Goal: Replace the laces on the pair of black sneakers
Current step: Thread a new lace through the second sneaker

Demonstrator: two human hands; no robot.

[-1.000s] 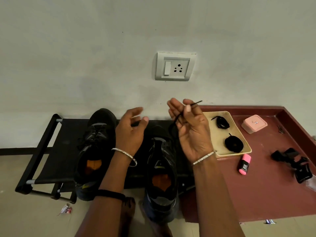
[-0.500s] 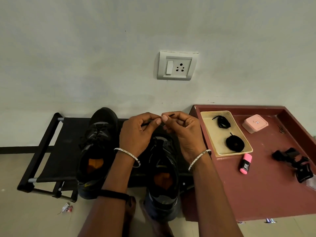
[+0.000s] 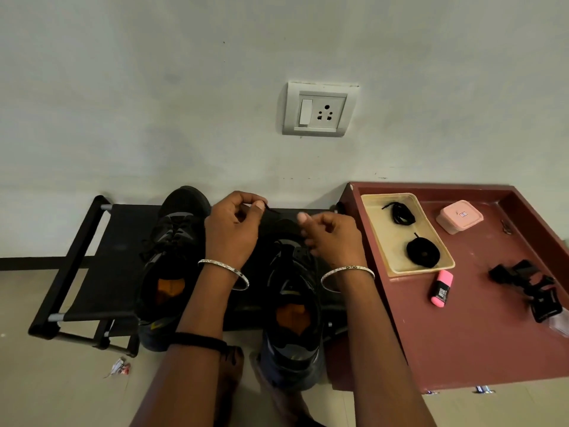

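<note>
— Where are the hands?

— Both are raised side by side over the toe of the right-side sneaker (image 3: 292, 306), with a silver bangle on each wrist. The left hand (image 3: 232, 232) pinches a black lace end (image 3: 270, 208) between thumb and forefinger. The right hand (image 3: 334, 238) is blurred, its fingers curled inward; whether it grips anything cannot be told.

— And the shoes?

— Both stand on a low black rack (image 3: 89, 241), toes to the wall. The left-side sneaker (image 3: 174, 251) sits beside the left forearm. Coiled laces (image 3: 422, 251) lie in a beige tray (image 3: 385, 235) on the maroon table (image 3: 462, 334).
</note>
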